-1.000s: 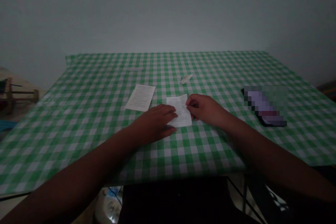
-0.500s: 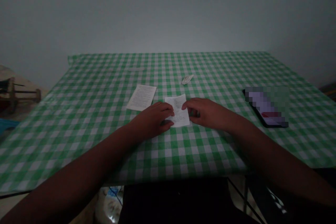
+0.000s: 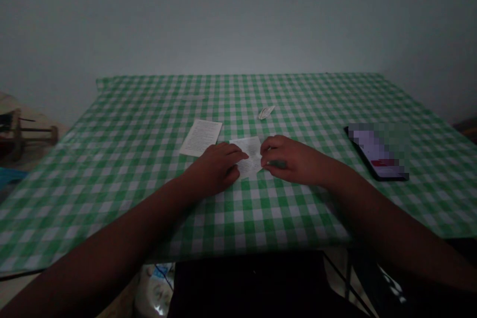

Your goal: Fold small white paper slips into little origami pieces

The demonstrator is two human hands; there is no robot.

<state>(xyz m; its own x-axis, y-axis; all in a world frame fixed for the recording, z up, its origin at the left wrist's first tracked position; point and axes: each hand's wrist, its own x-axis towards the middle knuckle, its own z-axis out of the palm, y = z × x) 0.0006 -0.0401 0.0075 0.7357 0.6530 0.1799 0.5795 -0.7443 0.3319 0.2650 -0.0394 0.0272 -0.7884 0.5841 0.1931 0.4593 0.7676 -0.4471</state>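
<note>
A small printed sheet of paper (image 3: 249,151) lies on the checked tablecloth between my hands. My left hand (image 3: 218,166) rests over its left side, index finger stretched across the print and thumb near the lower left edge. At the right edge, my right hand (image 3: 288,159) has its thumb and fingertips brought together on the paper. The sheet's left part is hidden under my left hand. Just beyond that hand is a second printed sheet (image 3: 201,136), lying flat.
A small folded piece of paper (image 3: 266,112) lies farther back. On the right is a phone (image 3: 378,154) with its screen lit and partly pixelated. The green-and-white tablecloth (image 3: 238,228) covers the table, which reaches the wall (image 3: 238,20).
The sheet between my hands has shifted slightly left and turned a little. My right fingertips have closed at its right edge. My left hand has moved slightly left, its index finger now straighter.
</note>
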